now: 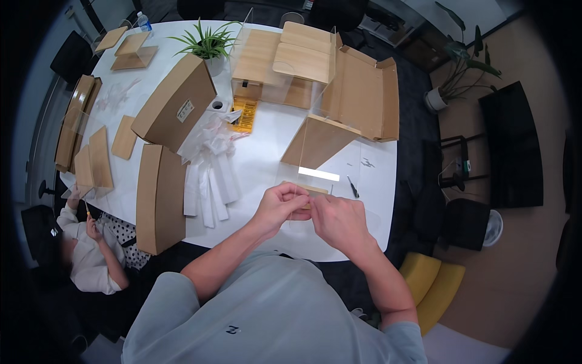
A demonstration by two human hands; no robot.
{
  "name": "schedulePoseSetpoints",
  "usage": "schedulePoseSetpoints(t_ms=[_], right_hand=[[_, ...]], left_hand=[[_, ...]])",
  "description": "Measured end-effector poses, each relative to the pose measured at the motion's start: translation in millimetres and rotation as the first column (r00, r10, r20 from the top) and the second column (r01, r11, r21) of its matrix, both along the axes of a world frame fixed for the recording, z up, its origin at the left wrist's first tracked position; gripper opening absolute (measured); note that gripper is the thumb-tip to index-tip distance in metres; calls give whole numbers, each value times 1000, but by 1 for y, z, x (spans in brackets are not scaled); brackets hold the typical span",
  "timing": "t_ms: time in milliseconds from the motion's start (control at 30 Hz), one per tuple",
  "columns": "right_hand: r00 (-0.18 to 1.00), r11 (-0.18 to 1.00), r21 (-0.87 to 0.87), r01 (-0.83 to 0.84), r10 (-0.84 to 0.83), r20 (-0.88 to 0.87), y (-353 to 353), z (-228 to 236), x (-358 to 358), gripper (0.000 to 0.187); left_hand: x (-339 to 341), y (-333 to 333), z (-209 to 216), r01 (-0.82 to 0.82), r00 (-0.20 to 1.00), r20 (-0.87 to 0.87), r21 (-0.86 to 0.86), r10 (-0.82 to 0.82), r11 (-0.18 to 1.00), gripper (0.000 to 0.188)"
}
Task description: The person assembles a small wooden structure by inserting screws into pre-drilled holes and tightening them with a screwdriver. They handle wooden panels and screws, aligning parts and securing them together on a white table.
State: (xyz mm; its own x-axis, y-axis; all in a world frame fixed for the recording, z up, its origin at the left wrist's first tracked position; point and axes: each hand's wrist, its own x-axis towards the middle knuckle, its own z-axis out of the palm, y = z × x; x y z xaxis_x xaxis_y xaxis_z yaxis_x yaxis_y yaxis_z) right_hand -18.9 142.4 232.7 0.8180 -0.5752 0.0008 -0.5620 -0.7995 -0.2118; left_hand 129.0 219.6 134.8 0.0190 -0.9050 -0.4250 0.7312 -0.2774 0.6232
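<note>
Close together over the near edge of the white table, my left hand (281, 206) and my right hand (341, 222) meet with curled fingers. Both pinch at the same spot, by the edge of a light wooden piece (318, 189). What lies between the fingertips is too small and hidden to name. Just beyond my hands, a wooden board (316, 143) stands tilted, with clear panels beside it. A dark screwdriver (353, 187) lies to the right of my right hand. Farther back are several small screws (367, 162).
Left of my hands, cardboard boxes (159, 200) stand by plastic wrap and white foam strips (209, 188). A yellow packet (245, 116), potted plant (209, 48), wood-and-clear shelf unit (260, 54) and open carton (364, 91) sit farther back. A seated person (100, 255) works at far left.
</note>
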Motion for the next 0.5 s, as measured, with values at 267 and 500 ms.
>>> schedulePoseSetpoints(t_ms=[267, 500], right_hand=[[1000, 999, -43, -12, 13, 21, 4, -6, -3, 16], [798, 911, 167, 376, -410, 442, -27, -2, -59, 7]], left_hand=[[-1, 2, -1, -12, 1000, -10, -5, 12, 1000, 12], [4, 2, 5, 19, 1000, -10, 6, -19, 1000, 14]])
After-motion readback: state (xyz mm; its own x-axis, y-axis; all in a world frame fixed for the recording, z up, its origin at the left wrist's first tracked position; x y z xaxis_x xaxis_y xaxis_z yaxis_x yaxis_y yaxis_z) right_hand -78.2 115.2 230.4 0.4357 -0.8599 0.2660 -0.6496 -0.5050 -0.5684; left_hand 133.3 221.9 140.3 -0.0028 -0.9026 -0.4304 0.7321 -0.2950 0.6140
